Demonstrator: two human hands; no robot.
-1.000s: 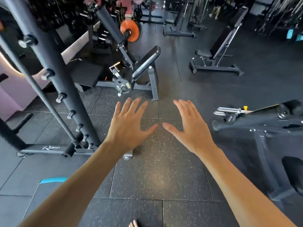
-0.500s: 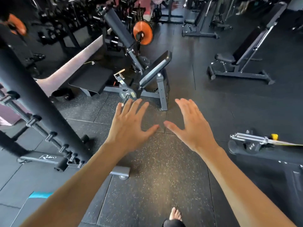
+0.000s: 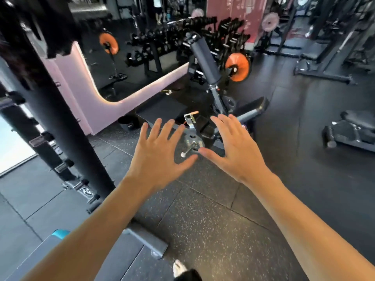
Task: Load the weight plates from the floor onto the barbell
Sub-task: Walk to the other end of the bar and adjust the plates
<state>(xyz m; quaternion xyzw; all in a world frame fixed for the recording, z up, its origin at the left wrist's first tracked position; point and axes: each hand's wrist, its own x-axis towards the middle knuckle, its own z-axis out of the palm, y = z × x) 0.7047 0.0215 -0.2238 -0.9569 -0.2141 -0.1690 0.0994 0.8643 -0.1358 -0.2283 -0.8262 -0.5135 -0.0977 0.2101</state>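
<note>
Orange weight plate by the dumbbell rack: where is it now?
Head view, upper right of centre: the orange weight plate hangs on a machine, right of its black roller pad, beyond both hands.

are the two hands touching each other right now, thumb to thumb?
Apart. In the head view the left hand and right hand are spread open side by side, with dark floor visible between the thumb tips.

The person's left hand (image 3: 160,157) and right hand (image 3: 237,151) are bare — no gloves, rings or watch show. Both forearms are uncovered to the frame's lower edge. At the bottom, a bare foot (image 3: 178,268) emerges from a dark trouser cuff (image 3: 188,275).
</note>
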